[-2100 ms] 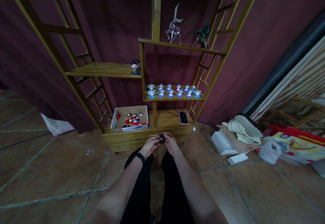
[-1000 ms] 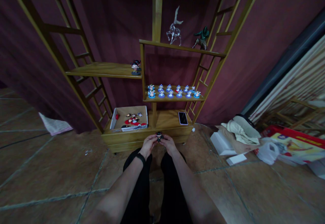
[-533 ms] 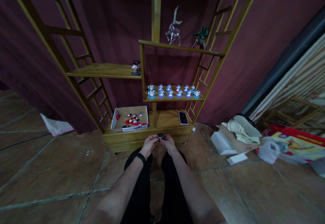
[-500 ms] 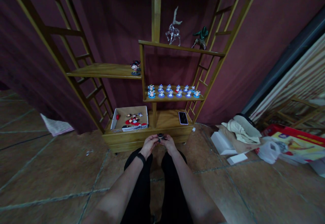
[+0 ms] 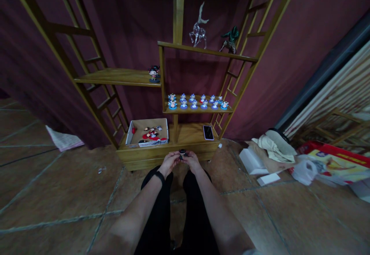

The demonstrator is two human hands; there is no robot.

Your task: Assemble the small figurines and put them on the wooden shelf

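Between my two hands, in front of the cabinet's low base, is a small dark-haired figurine (image 5: pixel 182 153). My left hand (image 5: pixel 170 162) is closed on its left side, with a dark band on the wrist. The fingers of my right hand (image 5: pixel 192 160) grip it from the right. Just beyond my hands, on the base, stands an open cardboard box (image 5: pixel 135 124) with several red and black figurine pieces inside. Two dark-haired figurines (image 5: pixel 154 74) stand at the right end of the left shelf (image 5: pixel 115 76), one partly behind the other.
Several blue and white figurines (image 5: pixel 194 103) stand in two rows on the middle right shelf. Above them are a clear deer ornament (image 5: pixel 198 33) and a green statuette (image 5: pixel 231 39). A phone (image 5: pixel 208 132) lies on the base. White boxes (image 5: pixel 253 161) and a plastic bag (image 5: pixel 305 171) sit on the floor at right.
The camera view has shifted slightly, so the cabinet appears a little higher. Both hands keep hold of the figurine in nearly the same place.
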